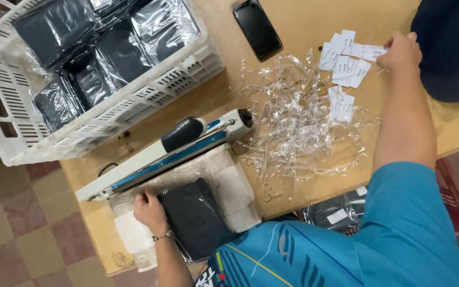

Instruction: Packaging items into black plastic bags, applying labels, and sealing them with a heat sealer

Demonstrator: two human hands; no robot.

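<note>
My left hand [150, 210], with a bracelet on the wrist, grips the edge of a black folded garment in a clear plastic bag [195, 215]. The bag lies on a white padded cloth [232, 186] just in front of a white and blue heat sealer [160, 154] with a black handle. My right hand [399, 50] reaches far across the wooden table [304, 24] and pinches one small white paper label [372, 51] at the edge of a scattered group of white labels [343, 66].
A white plastic crate [150, 90] filled with several bagged black garments sits at the far left. A black phone [257, 27] lies beyond a heap of clear plastic strips [298, 127]. A red basket [455, 199] holding bagged items stands under my right arm. Dark blue fabric [452, 42] lies at the top right.
</note>
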